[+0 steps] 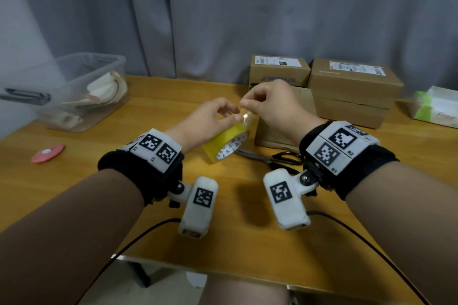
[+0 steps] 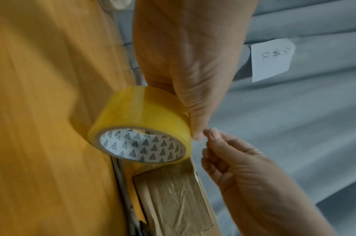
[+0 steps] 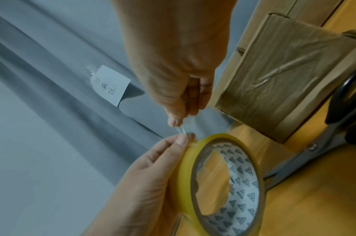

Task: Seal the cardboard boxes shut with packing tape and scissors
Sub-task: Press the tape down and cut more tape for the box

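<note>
A yellow packing tape roll (image 1: pixel 224 142) with a patterned white core is gripped by my left hand (image 1: pixel 223 116) above the table; its thumb lies on the outer rim. My right hand (image 1: pixel 247 103) pinches the clear free end of the tape (image 3: pixel 185 126), peeled a short way off the roll (image 3: pixel 223 175). Right behind my hands stands a small cardboard box (image 1: pixel 277 131); its near face is covered in wrinkled clear tape (image 3: pixel 284 76). Scissors (image 1: pixel 269 156) with black handles lie on the table in front of that box, untouched.
Two more cardboard boxes (image 1: pixel 280 70) (image 1: pixel 352 89) stand at the back against the grey curtain. At the left are a clear plastic bin (image 1: pixel 74 91) with cloth inside and a pink disc (image 1: pixel 48 153). A green-and-white tissue pack (image 1: pixel 436 106) lies at the far right.
</note>
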A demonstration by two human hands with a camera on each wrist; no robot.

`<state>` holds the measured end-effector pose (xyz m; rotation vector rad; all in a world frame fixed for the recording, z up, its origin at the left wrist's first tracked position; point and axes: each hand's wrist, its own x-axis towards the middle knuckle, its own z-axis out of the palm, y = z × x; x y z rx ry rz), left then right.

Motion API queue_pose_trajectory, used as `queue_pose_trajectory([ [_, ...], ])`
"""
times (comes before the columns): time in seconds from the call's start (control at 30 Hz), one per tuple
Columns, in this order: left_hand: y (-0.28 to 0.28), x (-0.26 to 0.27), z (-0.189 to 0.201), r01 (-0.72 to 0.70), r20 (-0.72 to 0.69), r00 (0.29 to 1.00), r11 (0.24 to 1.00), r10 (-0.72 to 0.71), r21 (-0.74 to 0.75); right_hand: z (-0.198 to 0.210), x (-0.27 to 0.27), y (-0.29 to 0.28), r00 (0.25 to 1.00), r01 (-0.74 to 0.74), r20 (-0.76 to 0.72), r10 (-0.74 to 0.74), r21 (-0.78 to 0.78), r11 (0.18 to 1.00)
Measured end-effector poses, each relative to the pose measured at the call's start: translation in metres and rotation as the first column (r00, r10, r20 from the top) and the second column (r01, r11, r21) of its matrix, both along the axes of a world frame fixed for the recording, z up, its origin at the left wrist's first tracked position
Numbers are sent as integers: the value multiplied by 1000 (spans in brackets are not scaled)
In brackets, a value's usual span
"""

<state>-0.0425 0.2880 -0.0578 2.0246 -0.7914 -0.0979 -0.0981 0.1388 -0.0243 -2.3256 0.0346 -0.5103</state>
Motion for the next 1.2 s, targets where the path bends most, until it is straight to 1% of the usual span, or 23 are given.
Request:
queue_pose_trajectory([
  [0.07,2,-3,0,1,-26,1000,999,-1,-34,1,-4,-1,1000,-12,10,12,-7,1000],
  [0.13,4,-7,0,17,-110,994,997,-26,-82,-2,-7,-5,1000,-12,13,11,104,995],
  [0.17,5,-9,1,35,-151,987,994,-50,-104,-4,-9,-8,1000,-25,10,23,172,985],
  [0.2,6,-11,1,51,-172,983,992,-70,-114,-6,-12,-9,999,-49,15,47,205,978],
  [0.3,7,-13,2,68,-153,985,993,-83,-97,-14,-19,-12,994,-105,51,97,190,976],
  [0.33,7,-14,2,66,-141,987,994,-78,-88,-16,-21,-11,994,-107,49,99,209,972],
  [0.43,7,-15,2,52,-105,993,996,-59,-75,-21,-26,-7,996,-84,19,82,237,968],
  [0.53,7,-16,-1,38,-25,999,999,-39,-38,-24,-30,-5,999,-36,-30,44,238,971],
  [0.63,8,-19,-3,33,110,993,998,-39,50,-23,-31,-1,994,23,-107,-10,117,993],
  [0.7,10,-21,-3,10,204,979,996,-28,91,-21,-32,-1,988,43,-147,-47,-34,999],
  [0.77,11,-21,-2,3,264,964,994,-32,110,-18,-32,-1,982,29,-178,-63,-186,982],
  [0.8,11,-20,-1,1,283,958,991,-40,137,-16,-33,0,979,10,-196,-56,-229,973],
  [0.87,12,-18,2,-37,315,948,977,-31,208,-14,-34,-4,975,-7,-218,-50,-252,968],
  [0.9,14,-15,3,-81,343,939,968,-5,238,-14,-35,-8,977,27,-197,-79,-250,968],
  [0.97,20,-5,3,-199,410,910,939,70,281,-14,-35,-21,972,198,-75,-224,-258,946],
  [1.0,24,1,2,-255,434,895,916,102,309,-14,-36,-28,948,301,-7,-317,-295,907],
  [1.03,27,6,0,-300,453,883,890,123,344,-14,-36,-33,916,382,27,-400,-356,853],
  [1.07,29,10,-2,-333,464,876,861,132,384,-15,-35,-37,882,426,-2,-472,-427,797],
  [1.1,30,13,-4,-354,467,874,833,132,425,-15,-34,-37,843,428,-91,-530,-485,763],
  [1.17,26,16,-10,-370,463,878,781,118,503,-17,-23,-30,758,385,-290,-585,-525,759],
  [1.2,23,17,-12,-373,458,882,760,112,532,-18,-15,-25,723,371,-358,-591,-521,769],
])
